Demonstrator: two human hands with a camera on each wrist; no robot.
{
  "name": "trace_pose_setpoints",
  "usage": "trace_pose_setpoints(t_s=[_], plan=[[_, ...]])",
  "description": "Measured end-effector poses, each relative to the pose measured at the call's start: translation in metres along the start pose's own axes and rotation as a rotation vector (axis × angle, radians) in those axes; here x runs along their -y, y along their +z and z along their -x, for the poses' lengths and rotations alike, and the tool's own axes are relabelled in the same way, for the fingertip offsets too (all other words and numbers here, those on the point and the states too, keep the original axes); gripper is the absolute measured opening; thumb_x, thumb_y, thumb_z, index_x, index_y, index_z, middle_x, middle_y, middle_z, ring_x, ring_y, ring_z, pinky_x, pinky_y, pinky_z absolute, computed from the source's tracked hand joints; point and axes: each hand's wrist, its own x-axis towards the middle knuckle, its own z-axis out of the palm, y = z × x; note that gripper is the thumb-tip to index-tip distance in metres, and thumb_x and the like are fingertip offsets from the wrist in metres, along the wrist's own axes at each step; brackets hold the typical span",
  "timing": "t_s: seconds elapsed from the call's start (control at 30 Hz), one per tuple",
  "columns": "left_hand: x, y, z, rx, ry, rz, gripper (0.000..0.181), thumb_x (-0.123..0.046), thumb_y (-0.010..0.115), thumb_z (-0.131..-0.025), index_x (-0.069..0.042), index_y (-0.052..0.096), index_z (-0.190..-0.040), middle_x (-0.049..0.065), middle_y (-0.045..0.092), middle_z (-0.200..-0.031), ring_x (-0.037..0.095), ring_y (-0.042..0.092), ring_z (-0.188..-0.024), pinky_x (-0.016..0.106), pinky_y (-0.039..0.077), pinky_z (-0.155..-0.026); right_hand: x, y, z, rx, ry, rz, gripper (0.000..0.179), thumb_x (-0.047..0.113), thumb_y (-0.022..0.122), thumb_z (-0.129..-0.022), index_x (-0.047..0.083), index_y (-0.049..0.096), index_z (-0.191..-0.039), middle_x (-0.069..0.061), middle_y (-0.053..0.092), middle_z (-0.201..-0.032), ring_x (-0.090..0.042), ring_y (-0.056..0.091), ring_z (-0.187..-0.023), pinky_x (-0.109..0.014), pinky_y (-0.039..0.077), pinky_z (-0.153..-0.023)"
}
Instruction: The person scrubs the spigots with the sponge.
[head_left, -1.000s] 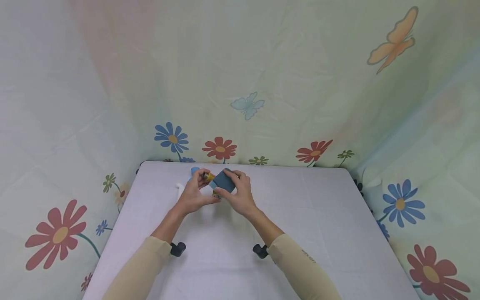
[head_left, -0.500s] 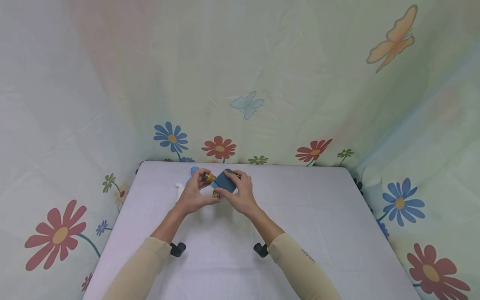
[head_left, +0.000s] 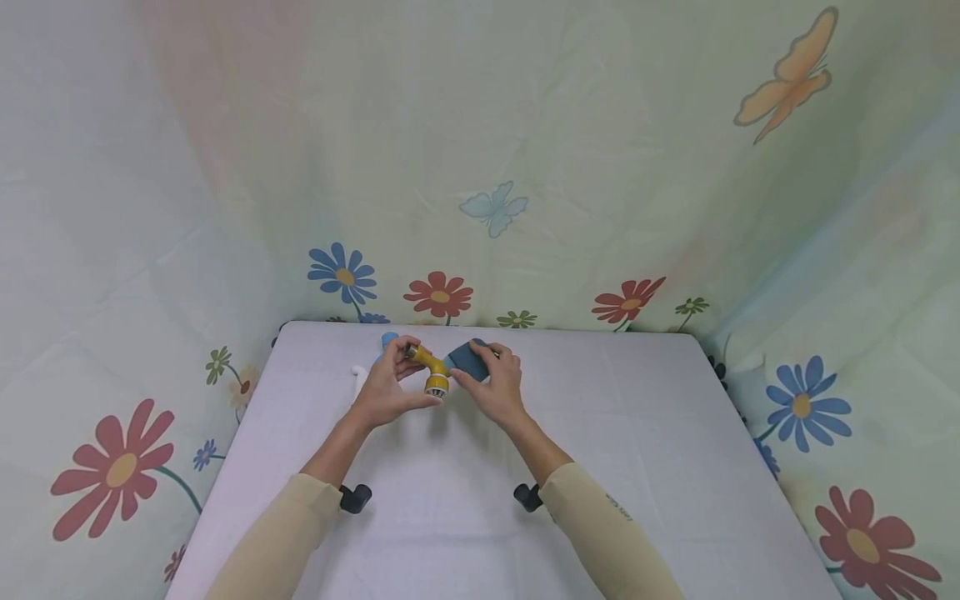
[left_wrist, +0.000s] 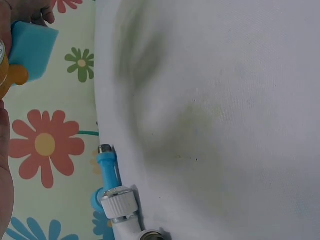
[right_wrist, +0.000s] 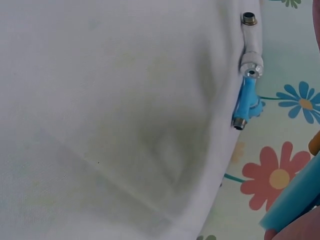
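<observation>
My left hand [head_left: 388, 385] holds a yellow bent tap-like fitting [head_left: 431, 358], thumb at its lower end and fingers at its upper end. The fitting has a metal tip at the top and a white-ringed, slotted round opening at the bottom. To its right, my right hand [head_left: 495, 385] pinches a two-tone sponge [head_left: 468, 362], dark blue on one face and light blue along the side. The sponge's near corner comes right up to the fitting's bend in the head view. In the left wrist view the light blue foam [left_wrist: 35, 47] shows behind a yellow knob [left_wrist: 18, 74].
A blue and white tap-like fitting with a blue body [left_wrist: 107, 167], white ribbed collar [left_wrist: 120, 202] and metal ends lies by the far table edge, partly behind my left hand in the head view. White cloth [head_left: 637, 433] covers the table; a flower-patterned curtain [head_left: 570, 150] surrounds it.
My right hand has moved right with the sponge, uncovering the yellow fitting's bend and lower end. My left hand keeps the fitting in nearly the same place.
</observation>
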Motion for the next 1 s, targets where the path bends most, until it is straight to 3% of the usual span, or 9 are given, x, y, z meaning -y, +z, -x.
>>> trace_pose_setpoints(t_s=[0.5, 0.73, 0.87, 1.0], plan=[[0.0025, -0.0039, 0.0011, -0.004, -0.035, 0.061, 0.094, -0.013, 0.096, -0.073, -0.013, 0.037, -0.146, 0.014, 0.060, -0.137, 0.033, 0.062, -0.133, 0.041, 0.049, -0.115, -0.0053, 0.0014, -0.0018, -0.040, 0.027, 0.054, 0.072, 0.053, 0.077, -0.090, 0.023, 0.054, -0.152, -0.018, 0.037, -0.158, -0.038, 0.032, -0.139, -0.060, 0.045, -0.107], [-0.0009, -0.0049, 0.0004, -0.004, -0.043, 0.082, 0.093, -0.008, 0.094, -0.076, -0.011, 0.034, -0.147, 0.015, 0.060, -0.137, 0.034, 0.062, -0.132, 0.042, 0.047, -0.116, -0.0094, 0.0042, -0.0008, -0.107, 0.059, 0.053, 0.075, 0.052, 0.079, -0.088, 0.021, 0.054, -0.152, -0.019, 0.036, -0.157, -0.039, 0.032, -0.139, -0.060, 0.044, -0.107], [-0.0009, -0.0071, -0.0009, -0.036, -0.086, 0.066, 0.096, -0.007, 0.091, -0.079, -0.013, 0.030, -0.153, 0.017, 0.058, -0.140, 0.035, 0.062, -0.132, 0.045, 0.047, -0.116, -0.0098, 0.0065, 0.0009, -0.129, 0.057, -0.021, 0.074, 0.052, 0.077, -0.090, 0.023, 0.051, -0.153, -0.016, 0.037, -0.156, -0.036, 0.034, -0.137, -0.058, 0.046, -0.108], [0.0044, -0.0095, -0.0019, -0.061, -0.149, 0.090, 0.100, -0.008, 0.088, -0.083, -0.014, 0.024, -0.160, 0.022, 0.052, -0.145, 0.041, 0.059, -0.133, 0.051, 0.046, -0.115, -0.0030, 0.0054, 0.0045, -0.097, -0.032, -0.172, 0.071, 0.051, 0.074, -0.093, 0.028, 0.048, -0.155, -0.012, 0.038, -0.155, -0.033, 0.034, -0.137, -0.060, 0.048, -0.109]])
